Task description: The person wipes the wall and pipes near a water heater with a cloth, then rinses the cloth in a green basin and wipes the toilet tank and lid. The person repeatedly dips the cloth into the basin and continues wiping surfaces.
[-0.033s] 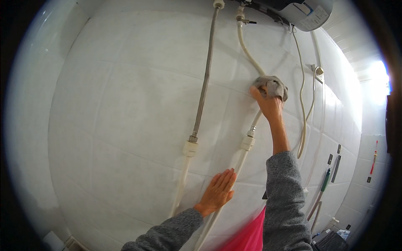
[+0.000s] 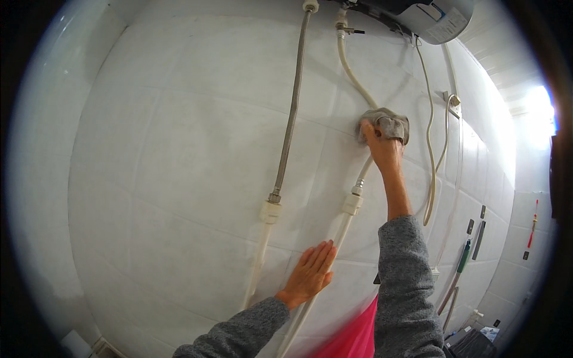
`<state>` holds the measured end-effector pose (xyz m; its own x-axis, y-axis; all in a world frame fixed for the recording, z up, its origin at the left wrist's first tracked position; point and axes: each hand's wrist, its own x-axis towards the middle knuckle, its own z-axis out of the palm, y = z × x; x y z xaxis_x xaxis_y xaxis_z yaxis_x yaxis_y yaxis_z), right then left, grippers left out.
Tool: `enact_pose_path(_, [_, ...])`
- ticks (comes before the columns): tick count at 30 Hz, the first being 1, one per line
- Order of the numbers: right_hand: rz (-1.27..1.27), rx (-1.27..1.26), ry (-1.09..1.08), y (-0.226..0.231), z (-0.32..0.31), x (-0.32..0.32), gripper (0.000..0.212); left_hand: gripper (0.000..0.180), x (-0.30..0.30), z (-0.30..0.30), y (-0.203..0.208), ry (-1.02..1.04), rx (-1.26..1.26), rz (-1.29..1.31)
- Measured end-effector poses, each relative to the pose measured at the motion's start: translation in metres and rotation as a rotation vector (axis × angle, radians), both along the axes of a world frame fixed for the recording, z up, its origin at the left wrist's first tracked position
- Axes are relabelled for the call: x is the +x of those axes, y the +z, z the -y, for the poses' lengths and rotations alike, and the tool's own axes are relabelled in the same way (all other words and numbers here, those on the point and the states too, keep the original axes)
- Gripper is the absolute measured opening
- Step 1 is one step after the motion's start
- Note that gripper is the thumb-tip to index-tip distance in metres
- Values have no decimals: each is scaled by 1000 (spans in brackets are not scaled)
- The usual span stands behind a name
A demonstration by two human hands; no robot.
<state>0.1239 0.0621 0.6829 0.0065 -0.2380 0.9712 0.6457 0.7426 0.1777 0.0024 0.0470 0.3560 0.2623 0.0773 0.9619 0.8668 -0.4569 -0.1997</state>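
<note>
My right hand [image 2: 385,146] is closed on a grey cloth [image 2: 394,124], which is bunched around the cream flexible hose [image 2: 356,80] on the tiled wall. The cloth hides the part of the hose under it. Below the cloth the hose runs down into a white coupling [image 2: 352,204] and a white pipe [image 2: 344,230]. Lower down, my left hand [image 2: 307,274] lies flat, fingers stretched out, against the wall and across that pipe. It holds nothing.
Left of my hands a braided metal hose [image 2: 292,113] meets another white pipe [image 2: 256,265]. A water heater [image 2: 439,21] hangs above. Cream cable [image 2: 431,143] loops to the right. Pink fabric [image 2: 352,334] hangs below; a green-and-white pole [image 2: 462,262] leans at the right.
The cloth and the fingers of my right hand have shifted slightly on the hose, and the cloth's folds look different. My left hand stays in place.
</note>
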Motion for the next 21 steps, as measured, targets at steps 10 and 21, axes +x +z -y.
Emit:
enact_pose_path(10, [-155,42,-102,37,-39,-10,27,67,3,-1,0,-70,-46,-8])
enact_pose_path(21, [69,324,-300,153,-25,-97,26,66,5,0,-3,-47,-66,-17])
